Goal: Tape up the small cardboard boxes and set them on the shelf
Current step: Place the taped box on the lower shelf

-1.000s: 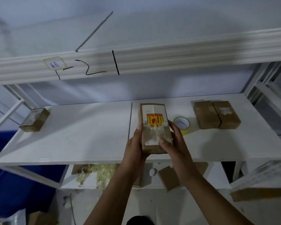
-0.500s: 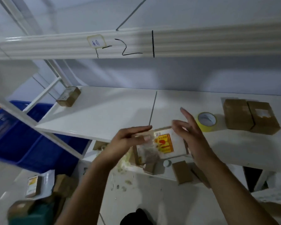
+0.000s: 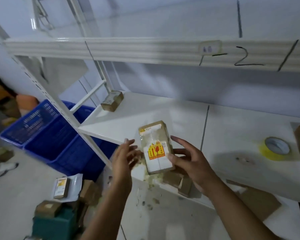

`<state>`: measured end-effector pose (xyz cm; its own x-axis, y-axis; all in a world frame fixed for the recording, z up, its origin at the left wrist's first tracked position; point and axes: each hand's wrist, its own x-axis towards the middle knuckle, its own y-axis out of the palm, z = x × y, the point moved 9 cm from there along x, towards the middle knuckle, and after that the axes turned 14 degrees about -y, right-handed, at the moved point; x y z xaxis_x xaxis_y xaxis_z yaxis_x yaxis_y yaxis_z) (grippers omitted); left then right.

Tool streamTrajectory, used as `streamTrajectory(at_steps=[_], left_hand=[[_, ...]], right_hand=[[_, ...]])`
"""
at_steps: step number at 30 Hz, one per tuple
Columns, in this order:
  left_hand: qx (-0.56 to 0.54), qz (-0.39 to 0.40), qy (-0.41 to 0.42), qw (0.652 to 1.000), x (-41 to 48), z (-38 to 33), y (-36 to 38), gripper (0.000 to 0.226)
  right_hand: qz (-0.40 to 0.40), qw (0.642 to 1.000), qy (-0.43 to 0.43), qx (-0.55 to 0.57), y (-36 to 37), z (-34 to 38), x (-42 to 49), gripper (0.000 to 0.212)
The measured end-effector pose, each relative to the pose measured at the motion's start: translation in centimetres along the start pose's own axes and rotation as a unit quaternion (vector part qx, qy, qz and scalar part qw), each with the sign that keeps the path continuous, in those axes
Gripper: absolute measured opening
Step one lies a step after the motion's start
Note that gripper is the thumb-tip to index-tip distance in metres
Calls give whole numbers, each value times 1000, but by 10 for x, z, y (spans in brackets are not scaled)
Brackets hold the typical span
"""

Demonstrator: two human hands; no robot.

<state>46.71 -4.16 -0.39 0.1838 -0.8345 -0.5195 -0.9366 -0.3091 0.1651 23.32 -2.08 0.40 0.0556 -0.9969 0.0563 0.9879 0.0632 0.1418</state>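
Cardboard box (image 3: 156,146), small, brown, with a white label and a red-and-yellow sticker on its upper face: held in the air just over the front edge of the white metal shelf board (image 3: 232,129). Its long axis points away from us and it is slightly tilted. A glossy clear film over the face looks like tape, so we judge sealing done for this one and the placing step in hand.

Right hand (image 3: 192,163): thumb pressed on the label, index finger spread alongside, other fingers mostly hidden behind the box; this hand carries it. Left hand (image 3: 126,156): fingers straight and spread, just beside the box's left edge; we cannot tell through the blur whether they touch it.

Same board: second small brown box (image 3: 112,101) at the far left corner, roll of yellow tape (image 3: 274,148) well to the right.

Next move, our judgement: carry the box forward onto the bare board between the second box and the tape roll, lay it flat, then loosen the thumb. The hold is mainly one-handed near the edge, so the left hand should steady it.
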Motion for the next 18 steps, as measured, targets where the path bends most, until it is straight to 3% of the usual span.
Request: streamTrajectory(at_steps=[4, 6, 11, 18], left_hand=[[67, 116, 25, 991, -7, 14, -15, 51], [59, 104, 44, 992, 9, -1, -38, 58], [94, 84, 90, 988, 51, -57, -71, 32], [121, 35, 74, 989, 142, -101, -70, 20]], right_hand=[[-44, 998, 18, 37, 56, -16, 31, 53], [-45, 998, 21, 35, 80, -19, 49, 53], [-59, 998, 21, 2, 125, -25, 90, 52], [-39, 995, 51, -78, 154, -40, 171, 42]])
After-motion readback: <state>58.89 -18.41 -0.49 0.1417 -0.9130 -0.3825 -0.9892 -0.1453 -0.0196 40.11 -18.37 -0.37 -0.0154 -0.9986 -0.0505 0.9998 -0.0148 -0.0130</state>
